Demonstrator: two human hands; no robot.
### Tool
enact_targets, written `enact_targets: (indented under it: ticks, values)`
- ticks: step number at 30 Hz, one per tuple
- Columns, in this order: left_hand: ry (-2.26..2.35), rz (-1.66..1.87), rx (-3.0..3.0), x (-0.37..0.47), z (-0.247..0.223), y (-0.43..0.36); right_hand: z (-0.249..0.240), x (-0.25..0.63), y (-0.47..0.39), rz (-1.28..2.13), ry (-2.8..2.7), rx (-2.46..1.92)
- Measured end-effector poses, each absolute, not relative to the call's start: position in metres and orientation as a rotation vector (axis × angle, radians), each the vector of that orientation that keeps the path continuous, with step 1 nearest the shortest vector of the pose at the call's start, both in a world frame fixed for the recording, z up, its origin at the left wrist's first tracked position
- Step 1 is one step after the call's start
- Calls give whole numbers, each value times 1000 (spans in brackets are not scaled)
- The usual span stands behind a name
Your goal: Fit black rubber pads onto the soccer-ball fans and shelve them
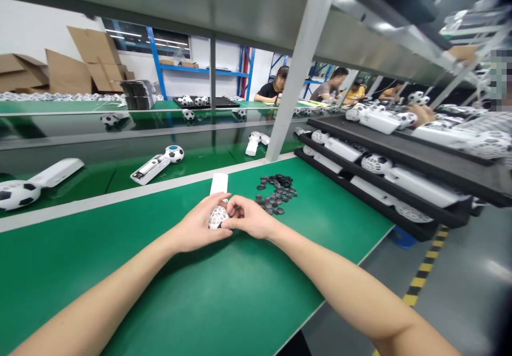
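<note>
A white openwork football-shaped head (217,216) with a flat white handle (219,183) lies low over the green worktop. My left hand (199,222) is wrapped around the left side of this head, thumb at its near edge and fingers over the far side. From the right, my right hand (250,218) meets the head with its fingers curled in a pinch. A dark spot shows at the thumb tip; what the fingers hold, if anything, is hidden. Small black pieces (276,198) are scattered in a loose pile just beyond my right hand.
Past a pale rail, football-headed devices (158,165) lie on a shiny green belt (108,156). Stacked black trays (376,185) with more of them stand at right. A slanted metal post (298,73) rises behind the pieces. Several co-workers (276,86) sit further back.
</note>
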State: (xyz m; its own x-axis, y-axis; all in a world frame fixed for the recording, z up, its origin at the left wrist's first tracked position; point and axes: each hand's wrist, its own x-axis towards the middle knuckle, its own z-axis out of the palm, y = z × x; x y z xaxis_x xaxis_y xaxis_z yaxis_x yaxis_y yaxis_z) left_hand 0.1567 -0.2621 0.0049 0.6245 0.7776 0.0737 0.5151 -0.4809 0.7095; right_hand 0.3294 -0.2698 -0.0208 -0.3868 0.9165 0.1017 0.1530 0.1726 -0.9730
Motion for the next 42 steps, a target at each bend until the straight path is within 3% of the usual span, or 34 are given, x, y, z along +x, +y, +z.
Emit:
enact_targets:
  ticks: [4,9,11,20,29,36,42]
  values:
    - [981,573,2043,159,4,-260,-14,338,-260,1180,-1742,-1143]
    - [963,512,1888,158,6,-259,-12,377,-239,243,-1841,-1765]
    - [958,479,1984,156,7,-258,-16,390,-233,125,-1846,-1880]
    - [1161,354,2122,146,17,-250,-21,397,-229,127,-1970,-1923]
    - [1132,397,2107,143,15,-247,-8,383,-242,116,-1950,-1527]
    - [1123,469,2119,143,10,-246,-6,352,-264,708,-1871,-1134]
    - [1113,447,2172,146,13,-251,-6,341,-271,614,-2099,-957]
